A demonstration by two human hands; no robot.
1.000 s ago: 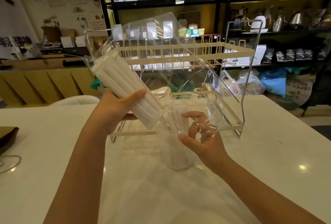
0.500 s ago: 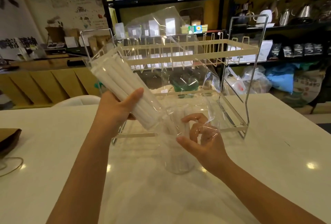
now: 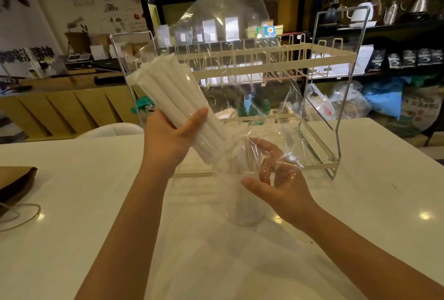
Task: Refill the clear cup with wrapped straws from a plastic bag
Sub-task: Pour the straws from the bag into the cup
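My left hand (image 3: 171,138) grips a bundle of white wrapped straws (image 3: 173,98) through a clear plastic bag (image 3: 228,35). The bundle tilts, its lower end pointing down to the right at the mouth of a clear cup (image 3: 245,196) that stands on the white table. The cup holds a few white straws. My right hand (image 3: 276,184) is beside the cup's rim, fingers curled on the loose open end of the bag. The rest of the bag billows up behind the straws.
A clear acrylic rack (image 3: 336,112) with cream bars stands right behind the cup. A brown paper bag with a string handle (image 3: 14,184) lies at the table's left edge. Dark shelves with pouches and kettles line the back wall.
The straw bundle and my left hand have risen slightly and tipped steeper toward the cup. My right hand stays on the bag's open end.
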